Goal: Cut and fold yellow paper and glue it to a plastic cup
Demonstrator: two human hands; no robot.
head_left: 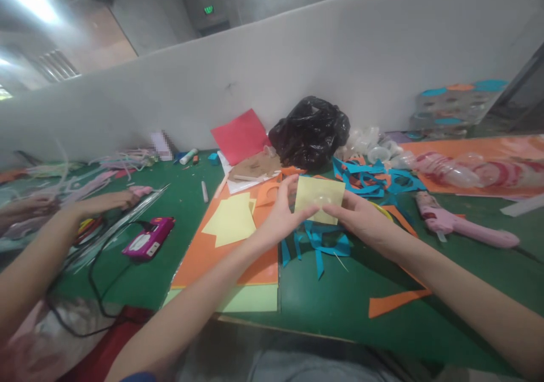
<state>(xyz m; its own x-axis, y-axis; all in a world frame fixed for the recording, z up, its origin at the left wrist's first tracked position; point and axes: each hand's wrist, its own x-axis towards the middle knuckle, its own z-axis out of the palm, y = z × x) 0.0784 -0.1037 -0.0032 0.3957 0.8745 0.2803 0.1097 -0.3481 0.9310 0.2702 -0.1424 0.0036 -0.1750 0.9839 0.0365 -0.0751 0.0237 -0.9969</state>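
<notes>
Between my two hands is a small yellow sheet of paper (309, 192), held up above the table. A clear round piece, perhaps a plastic cup base, shows at its lower middle under the thumbs. My left hand (288, 203) grips the left side with its thumb across the front. My right hand (359, 215) pinches the right side, thumb also in front. Below the paper lie blue paper scraps (327, 246). Left of my hands, several yellow paper pieces (232, 220) rest on a stack of orange sheets (199, 268).
A pink glue gun (467, 226) lies at right, near clear plastic cups (450, 169). A black plastic bag (312, 132) stands behind against the partition (382, 53). At left, a co-worker's hand (113, 199) reaches over the table by a purple corded box (148, 239).
</notes>
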